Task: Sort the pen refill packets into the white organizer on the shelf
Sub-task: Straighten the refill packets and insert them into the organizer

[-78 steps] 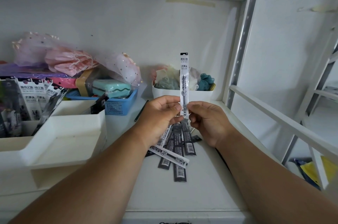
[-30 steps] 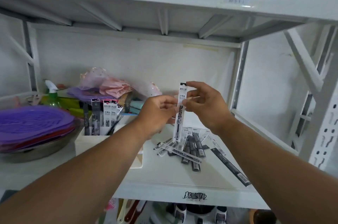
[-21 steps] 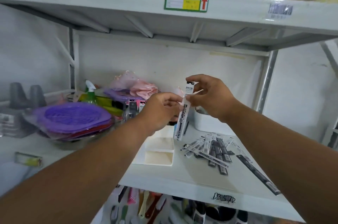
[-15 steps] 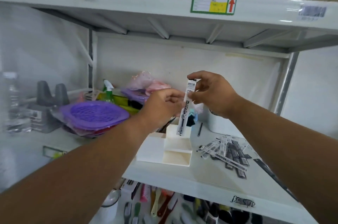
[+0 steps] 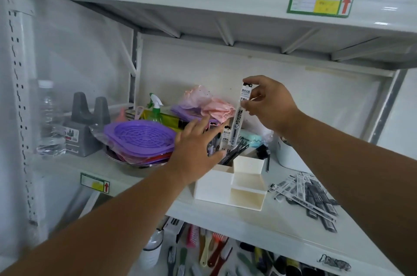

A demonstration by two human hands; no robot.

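My right hand (image 5: pixel 268 104) pinches one pen refill packet (image 5: pixel 239 117) near its top and holds it upright over the back compartment of the white organizer (image 5: pixel 213 185). Several packets stand in that compartment, among them a white packet (image 5: pixel 225 138). My left hand (image 5: pixel 195 147) has straight fingers spread beside those standing packets and holds nothing. A loose pile of refill packets (image 5: pixel 309 194) lies on the shelf to the right of the organizer.
Left of the organizer sit purple baskets (image 5: pixel 140 140) on a metal dish, a green spray bottle (image 5: pixel 155 108), a grey holder (image 5: pixel 86 124) and a water bottle (image 5: pixel 48 117). A white tub (image 5: pixel 287 156) stands behind my right arm. Toothbrushes lie on the lower shelf.
My left hand let go of the packet and opened beside the organizer. My right hand alone now holds the packet over the back compartment. The view shifted left.
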